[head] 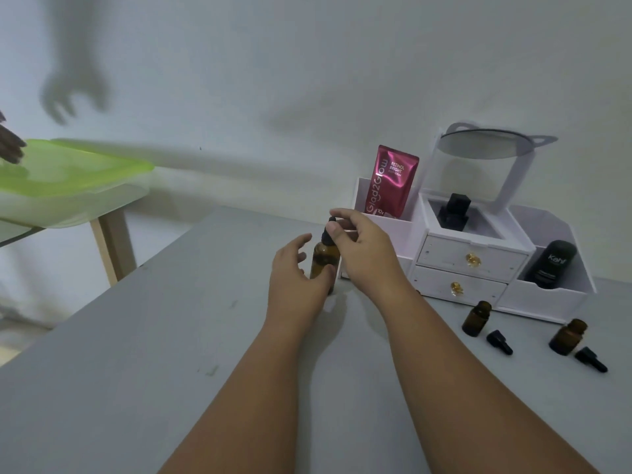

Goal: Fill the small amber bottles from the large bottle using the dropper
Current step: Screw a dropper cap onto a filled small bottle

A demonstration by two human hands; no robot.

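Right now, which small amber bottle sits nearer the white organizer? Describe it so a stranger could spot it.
Find the white drawer organizer at the table's right side. Just in front of its lower drawer stands a small amber bottle, uncapped, a black cap lying beside it. Its twin stands farther right, nearer the table's edge.

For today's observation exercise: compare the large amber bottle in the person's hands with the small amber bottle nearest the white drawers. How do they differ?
The large bottle is taller; the small bottle is squat. The large bottle has its black dropper top on, pinched by the right hand; the small bottle is open, its black cap lying beside it. The left hand cups the large bottle; nothing touches the small one. Both are amber and upright.
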